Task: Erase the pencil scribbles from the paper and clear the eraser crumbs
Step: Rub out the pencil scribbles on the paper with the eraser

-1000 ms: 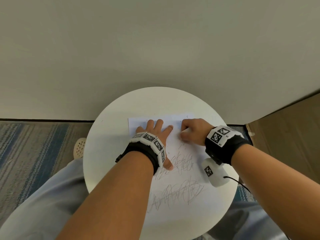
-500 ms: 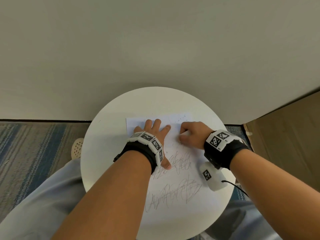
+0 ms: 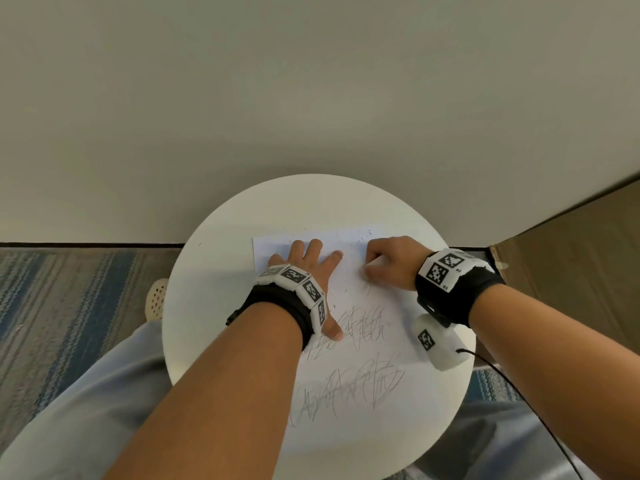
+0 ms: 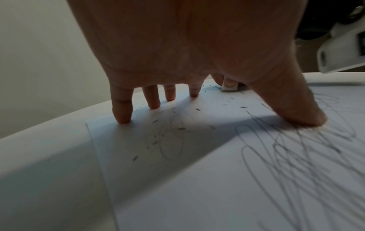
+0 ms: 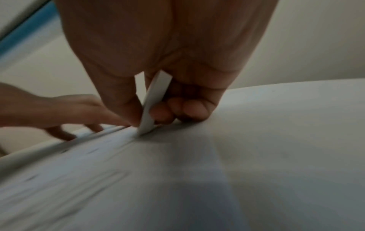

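The right hand [image 5: 158,65] pinches a flat white eraser [image 5: 153,103] between thumb and curled fingers, its lower corner pressed to the paper [image 3: 349,341] near the sheet's far right. The left hand [image 3: 304,268] lies spread, fingers straight and thumb splayed toward the near side, pinning the far left part of the sheet to the round white table [image 3: 214,306]. Dark eraser crumbs [image 4: 181,129] speckle the far strip, where only faint traces remain. Two dense bands of scribbles [image 3: 349,386] cover the middle and near part, untouched. The near half is unpinned; a hard stroke there would likely crease or drag the sheet. Crumbs near the far edge could scatter onto the table or floor.
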`<state>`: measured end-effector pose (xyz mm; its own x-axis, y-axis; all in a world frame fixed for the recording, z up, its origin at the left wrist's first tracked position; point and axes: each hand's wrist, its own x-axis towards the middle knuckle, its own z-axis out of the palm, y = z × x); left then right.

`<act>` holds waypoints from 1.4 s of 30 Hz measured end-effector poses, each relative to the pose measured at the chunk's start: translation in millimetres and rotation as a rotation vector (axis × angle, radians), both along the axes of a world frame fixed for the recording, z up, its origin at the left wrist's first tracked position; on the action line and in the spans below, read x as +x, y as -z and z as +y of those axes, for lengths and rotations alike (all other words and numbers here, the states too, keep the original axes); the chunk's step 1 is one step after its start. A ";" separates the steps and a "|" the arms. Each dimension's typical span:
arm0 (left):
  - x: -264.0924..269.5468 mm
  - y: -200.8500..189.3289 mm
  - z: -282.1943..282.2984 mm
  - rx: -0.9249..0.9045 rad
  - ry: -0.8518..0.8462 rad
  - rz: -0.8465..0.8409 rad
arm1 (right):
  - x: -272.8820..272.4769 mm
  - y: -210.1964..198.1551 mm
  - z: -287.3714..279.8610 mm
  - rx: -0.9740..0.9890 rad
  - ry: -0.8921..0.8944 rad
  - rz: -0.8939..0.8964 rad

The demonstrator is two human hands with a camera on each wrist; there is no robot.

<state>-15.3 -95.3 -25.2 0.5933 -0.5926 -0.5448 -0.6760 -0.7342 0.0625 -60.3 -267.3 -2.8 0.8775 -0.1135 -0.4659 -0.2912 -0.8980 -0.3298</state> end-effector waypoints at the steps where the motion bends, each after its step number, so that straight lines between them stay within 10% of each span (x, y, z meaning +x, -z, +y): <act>1: 0.0 0.2 0.2 -0.001 -0.001 0.002 | -0.7 -0.7 1.9 0.001 -0.005 -0.006; 27: 1.2 4.8 2.6 -0.035 0.017 -0.030 | -4.4 7.7 25.5 0.030 -0.152 0.052; 42: -6.2 0.5 -9.3 -0.055 -0.073 -0.019 | 2.7 7.7 -9.3 0.056 0.141 0.013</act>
<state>-21.5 -104.6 -25.7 0.6459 -0.5760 -0.5010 -0.6219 -0.7776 0.0921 -57.6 -276.6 -10.5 0.8487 -0.2088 -0.4859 -0.4179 -0.8279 -0.3741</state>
